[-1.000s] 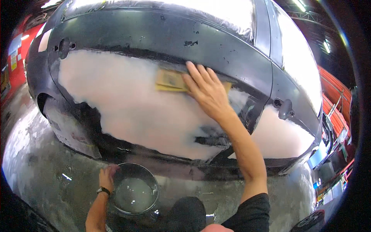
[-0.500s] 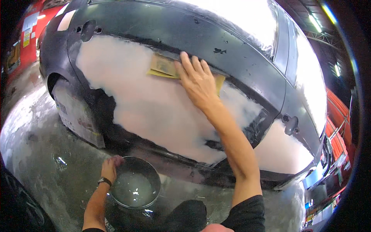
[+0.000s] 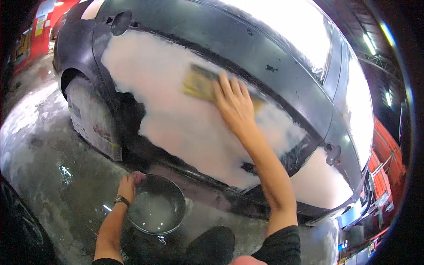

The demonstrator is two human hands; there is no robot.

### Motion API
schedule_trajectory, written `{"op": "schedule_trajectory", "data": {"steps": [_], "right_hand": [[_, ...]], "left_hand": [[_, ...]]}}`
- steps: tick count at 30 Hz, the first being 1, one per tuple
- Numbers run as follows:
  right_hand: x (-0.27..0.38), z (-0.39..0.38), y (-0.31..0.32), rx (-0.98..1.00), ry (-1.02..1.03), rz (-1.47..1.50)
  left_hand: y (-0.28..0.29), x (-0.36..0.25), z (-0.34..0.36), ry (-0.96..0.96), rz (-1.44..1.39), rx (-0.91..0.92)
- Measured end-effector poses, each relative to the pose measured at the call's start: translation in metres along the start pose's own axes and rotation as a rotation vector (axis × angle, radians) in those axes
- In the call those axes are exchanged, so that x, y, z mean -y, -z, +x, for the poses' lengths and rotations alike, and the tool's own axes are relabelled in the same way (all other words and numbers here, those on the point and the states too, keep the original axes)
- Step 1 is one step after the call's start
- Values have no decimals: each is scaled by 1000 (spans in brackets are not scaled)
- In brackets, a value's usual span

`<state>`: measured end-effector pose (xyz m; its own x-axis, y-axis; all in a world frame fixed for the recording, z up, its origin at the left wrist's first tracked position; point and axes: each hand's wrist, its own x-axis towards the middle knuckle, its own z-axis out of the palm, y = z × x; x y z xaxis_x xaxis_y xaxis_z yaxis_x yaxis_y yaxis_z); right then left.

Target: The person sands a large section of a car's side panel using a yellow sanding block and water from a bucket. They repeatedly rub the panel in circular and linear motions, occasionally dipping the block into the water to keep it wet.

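My right hand (image 3: 232, 99) is on a long, motion-blurred sanding block with yellow paper (image 3: 196, 84), its fingers pressed over it against the upper part of the pale filler patch (image 3: 163, 128) on a dark grey car door (image 3: 190, 31). The patch has ragged edges and grey shading. At the lower left, my left hand (image 3: 126, 187) is closed on a small pink sponge or cloth (image 3: 139, 176) at the rim of a round bucket (image 3: 179, 194) of cloudy liquid, standing on the wet floor below the sill.
A covered wheel (image 3: 90, 117) and a red wall (image 3: 62, 9) are at the left. Another pale patch (image 3: 322, 181) lies by the right door handle (image 3: 332, 153). Red slatted material (image 3: 384, 150) and assorted items stand at the far right. A dark curved object (image 3: 22, 221) is at the lower left edge.
The camera view has shifted along the car. My right hand and the block have shifted slightly on the patch and sit a little below its upper dark edge. My left hand stays at the bucket.
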<state>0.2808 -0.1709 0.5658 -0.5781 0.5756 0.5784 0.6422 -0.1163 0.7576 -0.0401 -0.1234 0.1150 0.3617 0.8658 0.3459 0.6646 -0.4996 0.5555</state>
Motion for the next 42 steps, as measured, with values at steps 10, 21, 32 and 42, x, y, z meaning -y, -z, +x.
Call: {"op": "schedule_trajectory", "data": {"steps": [10,21,32,42], "right_hand": [[1,56,-11,-61,-14,-52],[2,51,-3,-47,13,-59],[27,-1,-2,-11,65,-43],[46,-34,-14,14,95,-19]], "left_hand": [[-11,3,3,-21,44,-9],[-3,-4,7,37,7,12],[-7,-5,7,18,-37,-17],[-4,-5,10,2,-60,-45]]}}
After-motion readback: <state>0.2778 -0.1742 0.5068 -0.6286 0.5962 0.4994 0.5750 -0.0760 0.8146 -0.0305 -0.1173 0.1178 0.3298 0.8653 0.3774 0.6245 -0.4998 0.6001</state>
